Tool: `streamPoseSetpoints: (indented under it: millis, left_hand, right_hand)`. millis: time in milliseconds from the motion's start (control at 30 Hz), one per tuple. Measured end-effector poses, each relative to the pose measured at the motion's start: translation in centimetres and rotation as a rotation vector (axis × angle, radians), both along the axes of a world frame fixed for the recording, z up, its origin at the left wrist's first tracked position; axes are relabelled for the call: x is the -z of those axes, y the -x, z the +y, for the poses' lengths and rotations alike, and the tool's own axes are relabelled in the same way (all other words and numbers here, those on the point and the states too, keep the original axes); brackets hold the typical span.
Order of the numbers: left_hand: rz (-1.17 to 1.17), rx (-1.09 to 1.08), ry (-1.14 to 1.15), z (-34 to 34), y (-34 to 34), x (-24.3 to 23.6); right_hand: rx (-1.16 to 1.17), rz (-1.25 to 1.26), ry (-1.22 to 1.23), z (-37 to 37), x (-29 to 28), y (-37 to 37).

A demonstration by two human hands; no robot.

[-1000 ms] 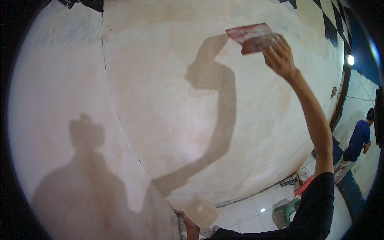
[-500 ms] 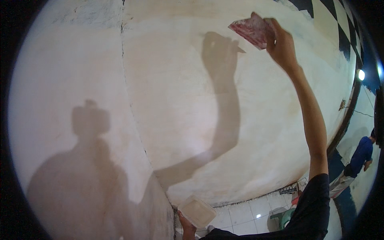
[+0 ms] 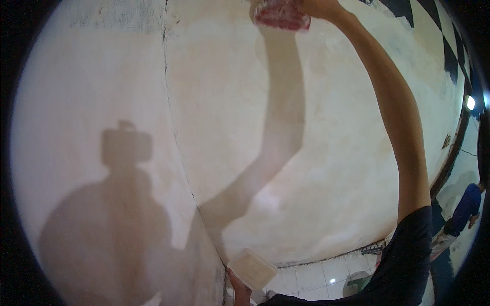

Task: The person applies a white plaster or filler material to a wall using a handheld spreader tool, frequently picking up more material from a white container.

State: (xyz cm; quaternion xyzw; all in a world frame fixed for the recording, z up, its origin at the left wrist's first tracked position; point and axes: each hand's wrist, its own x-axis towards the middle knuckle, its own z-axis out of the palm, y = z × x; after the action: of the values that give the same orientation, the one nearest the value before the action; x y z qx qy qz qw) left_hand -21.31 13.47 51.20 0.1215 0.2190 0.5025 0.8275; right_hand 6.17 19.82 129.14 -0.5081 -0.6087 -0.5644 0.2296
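My right hand (image 3: 317,7) is raised to the top of the view and grips a flat red scraper (image 3: 282,15) whose blade lies against the pale plastered wall (image 3: 326,168). The hand is partly cut off by the frame's upper edge. At the bottom, my left hand (image 3: 239,289) holds a small cream-coloured rectangular tub (image 3: 252,268) tilted near the wall's lower part. My shadow and my raised arm's shadow fall across the plaster.
A vertical dark crack or corner seam (image 3: 176,132) runs down the wall. Black and white checkered squares (image 3: 449,46) sit at the upper right. A person in blue (image 3: 463,211) stands at the far right. White floor tiles (image 3: 326,278) show below.
My right hand has carried the red scraper up and to the left along the wall, reaching the top edge of the view. The tub in my left hand has stayed low.
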Motion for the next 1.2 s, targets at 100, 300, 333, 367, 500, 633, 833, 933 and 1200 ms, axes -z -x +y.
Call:
streamPoseSetpoints:
  millis: [100,300,333,367,500,633,833,933,1200]
  left_hand:
    - [0.052,-0.003,0.050,-0.4,-2.1,-3.2]
    - [0.014,-0.040,0.062,5.2,-2.4,-3.3]
    - [-0.012,-0.025,0.074,5.3,-2.9,-2.9]
    - [0.012,-0.007,0.069,5.1,-3.4,-2.7]
    - [0.060,0.003,0.085,4.8,-3.3,-2.5]
    - [0.114,0.014,0.088,4.6,-2.4,-3.0]
    - [0.100,-0.034,0.030,4.6,-0.9,-2.7]
    - [0.025,0.009,0.061,4.6,-0.8,-2.4]
    - [0.063,0.013,0.078,3.2,-1.1,-1.2]
  right_hand:
    - [-0.069,-0.034,-0.254,-0.1,-4.7,-0.9]
    - [-0.170,-0.068,-0.490,0.5,-6.2,-1.1]
    - [-0.131,-0.063,-0.469,-0.2,-5.8,-2.1]
    - [0.042,-0.132,-0.544,-0.8,-5.6,-4.0]
    - [0.296,-0.063,-0.737,-2.3,0.8,-7.4]
    - [0.293,0.256,-0.681,-0.9,5.1,-7.3]
    - [0.195,0.238,-0.413,10.5,8.6,1.9]
    - [0.023,0.115,-0.376,15.7,8.6,7.6]
    - [-0.184,0.204,-0.292,13.1,7.5,13.3]
